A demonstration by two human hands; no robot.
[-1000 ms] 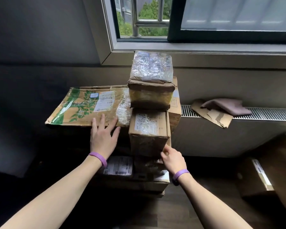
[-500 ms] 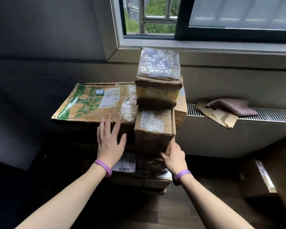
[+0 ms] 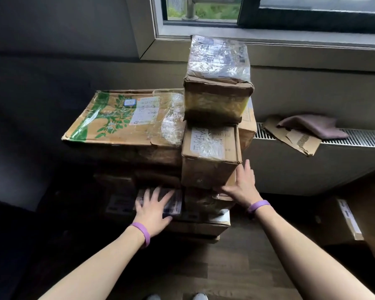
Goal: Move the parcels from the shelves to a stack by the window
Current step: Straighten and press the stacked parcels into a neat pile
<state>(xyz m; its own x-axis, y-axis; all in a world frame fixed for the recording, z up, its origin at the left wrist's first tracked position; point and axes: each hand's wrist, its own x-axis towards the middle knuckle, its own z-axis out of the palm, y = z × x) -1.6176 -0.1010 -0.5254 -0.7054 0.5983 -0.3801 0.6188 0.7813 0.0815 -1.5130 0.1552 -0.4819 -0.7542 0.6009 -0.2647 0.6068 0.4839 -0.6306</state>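
Stack of parcels sits under the window [image 3: 201, 11], against the wall, left end of the radiator [image 3: 312, 167].

Left hand [image 3: 154, 205]: flat and wide, fingers spread and straight, palm down on the low labelled parcel [image 3: 175, 203]. It grips nothing. Purple band on the wrist.

Right hand [image 3: 239, 187]: also wide. Its fingers are splayed and point up against the lower right corner of the middle box [image 3: 210, 156], and the thumb reaches left along that box's bottom edge. It touches but does not clasp. Purple band here too.

Above the right hand, straight up the column, the taped top box [image 3: 219, 83] rests on the middle box. It is wrapped in clear film and its lid is crumpled. A further carton stands behind the column, mostly hidden.

Just beneath the right hand's thumb is a crushed small parcel [image 3: 204, 201], pinned under the middle box. Below that a flat bottom box [image 3: 204, 227] lies on the wooden floor [image 3: 225, 267].

Above the left hand, and beyond its fingertips, the wide leaf-print box [image 3: 126, 120] lies flat. It has a green pattern, a white label, and loose film at the end touching the column. The cartons under it are too dark to make out.

Right of the right hand, on the radiator top, a folded mauve cloth [image 3: 312, 126] lies over a torn cardboard scrap [image 3: 297, 140]. Further right, low down, a large brown box [image 3: 359, 215] stands on the floor, well apart from the stack.
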